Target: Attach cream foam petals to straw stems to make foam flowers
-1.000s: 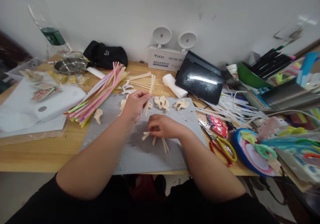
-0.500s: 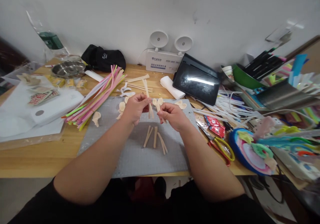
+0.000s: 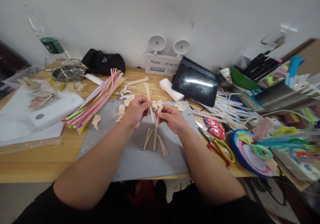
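My left hand (image 3: 138,111) pinches a pale cream strip (image 3: 149,99) that stands nearly upright between thumb and fingers. Close by on the right, my right hand (image 3: 172,117) is closed on a cream piece (image 3: 159,112) with rounded, petal-like ends at its top. Both hands are above a grey cutting mat (image 3: 100,157). Below them on the mat lie several cream strips (image 3: 155,140) in a fan. More cream rounded pieces (image 3: 121,109) rest by my left hand, others (image 3: 180,106) behind my right hand, and a single curled one (image 3: 96,121) at the mat's left.
Colourful pipe cleaners (image 3: 97,99) lie left of the mat. Scissors (image 3: 217,147), red packets (image 3: 215,127) and a blue-rimmed round item (image 3: 235,140) are on the right. A black glossy device (image 3: 196,84) and a two-lamp unit (image 3: 162,64) stand behind; a metal bowl (image 3: 68,73) is back left.
The strip in my left hand has shifted and its lower end shows more. My right hand's piece is now more upright and in fuller view. The camera view has moved slightly.
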Action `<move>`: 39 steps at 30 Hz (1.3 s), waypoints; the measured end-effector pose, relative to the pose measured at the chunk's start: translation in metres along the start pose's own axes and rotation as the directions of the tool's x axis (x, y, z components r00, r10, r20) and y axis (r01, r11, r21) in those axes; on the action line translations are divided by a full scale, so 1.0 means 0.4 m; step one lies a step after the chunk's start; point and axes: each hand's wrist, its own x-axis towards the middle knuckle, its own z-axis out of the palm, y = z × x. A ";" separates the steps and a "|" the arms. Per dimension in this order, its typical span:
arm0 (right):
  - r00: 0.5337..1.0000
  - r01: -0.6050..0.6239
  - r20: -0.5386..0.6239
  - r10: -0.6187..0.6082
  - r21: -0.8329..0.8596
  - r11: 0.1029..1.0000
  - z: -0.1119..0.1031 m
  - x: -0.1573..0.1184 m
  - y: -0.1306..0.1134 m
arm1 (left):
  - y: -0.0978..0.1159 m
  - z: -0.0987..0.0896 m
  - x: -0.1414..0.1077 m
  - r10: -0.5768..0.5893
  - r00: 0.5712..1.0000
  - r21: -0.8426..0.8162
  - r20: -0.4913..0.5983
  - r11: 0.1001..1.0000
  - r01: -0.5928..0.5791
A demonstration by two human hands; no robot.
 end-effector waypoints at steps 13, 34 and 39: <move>0.974 -0.014 -0.213 -0.074 -0.386 0.922 -0.003 0.015 0.007 | -0.005 -0.006 -0.005 0.071 0.966 0.407 0.250 0.897 -0.171; 0.938 0.103 -0.320 -0.133 -0.107 0.989 -0.015 0.027 0.012 | -0.003 -0.009 -0.004 -0.065 0.966 0.474 0.249 0.878 -0.062; 0.944 0.139 -0.255 -0.209 -0.267 0.954 -0.034 0.028 0.015 | 0.005 -0.017 -0.001 -0.091 0.978 0.370 0.188 0.929 0.016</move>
